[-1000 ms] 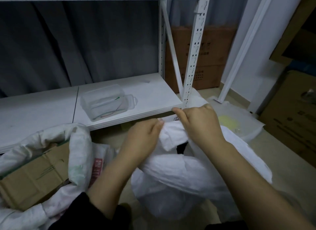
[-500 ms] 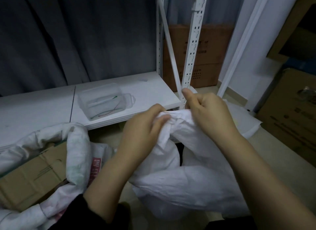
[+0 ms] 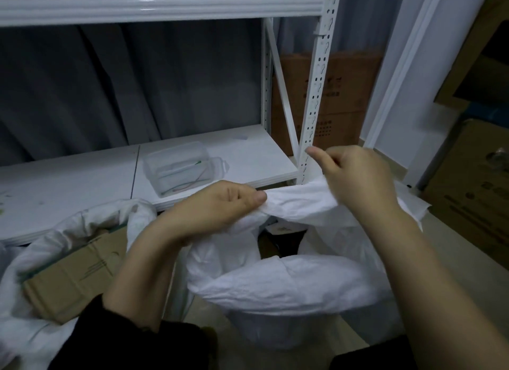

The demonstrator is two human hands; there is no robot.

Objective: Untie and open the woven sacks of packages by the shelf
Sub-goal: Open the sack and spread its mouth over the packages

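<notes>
A white woven sack (image 3: 289,284) stands on the floor in front of me, below the white shelf (image 3: 248,155). Its twisted top band stretches between my hands. My left hand (image 3: 217,207) pinches the left end of the band between thumb and curled fingers. My right hand (image 3: 355,177) grips the right end, raised a little higher. Below the band a dark gap shows the inside of the sack. A second white sack (image 3: 68,232) lies at the lower left, its mouth rolled open around a cardboard box (image 3: 71,276).
A clear plastic box (image 3: 181,168) with thin cords sits on the low shelf board. The shelf's perforated post (image 3: 316,94) rises just behind my right hand. Brown cartons (image 3: 338,94) stand behind it, and more cartons (image 3: 473,182) stack at the right. Grey curtain hangs behind.
Both hands rose and moved apart, drawing the sack's top out into a stretched band. The gap into the sack below it is wider than before.
</notes>
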